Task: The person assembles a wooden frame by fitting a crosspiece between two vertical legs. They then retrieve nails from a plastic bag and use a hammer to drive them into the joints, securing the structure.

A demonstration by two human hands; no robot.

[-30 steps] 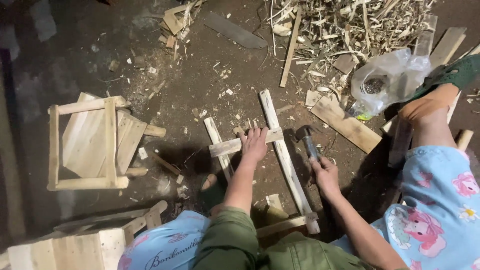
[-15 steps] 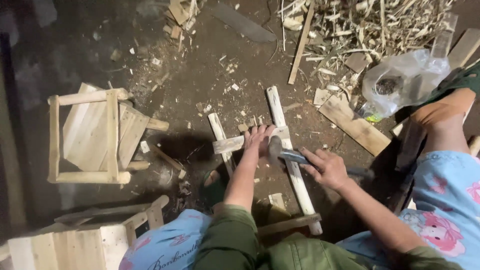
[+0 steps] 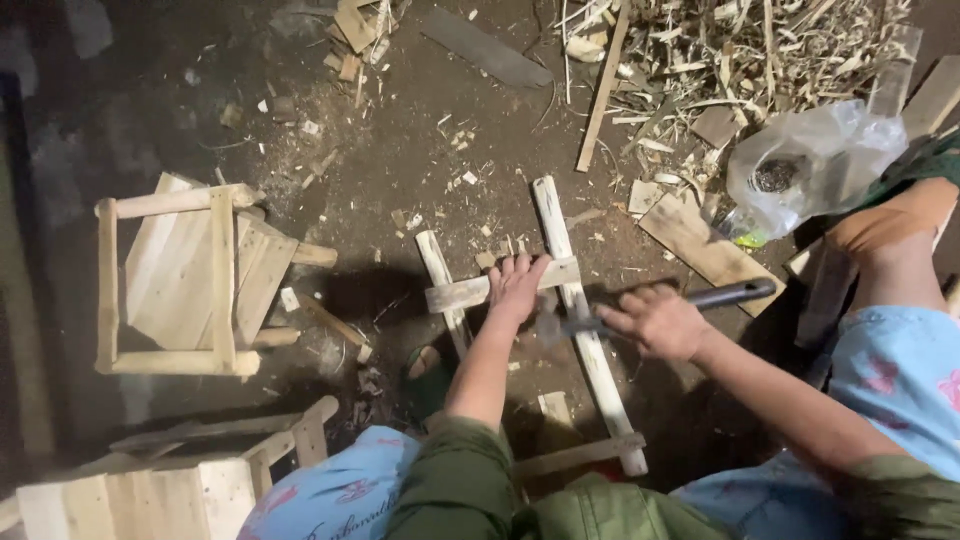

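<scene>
Left hand [image 3: 517,287] lay flat, fingers spread, on the frame's crossbar [image 3: 470,291]; right hand [image 3: 655,322] just beside it was clamped round a hammer [image 3: 728,295].

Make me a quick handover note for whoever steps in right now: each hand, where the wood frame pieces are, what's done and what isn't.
Left hand: pressed flat on the top crosspiece.
Right hand: gripping a hammer, head near the right rail.
Frame lies on the dirt floor; a lower crosspiece sits across the rail's near end.
Done: two stools stand at left, one finished stool on its side.
Left: whether the top joint is fastened cannot be told.
</scene>
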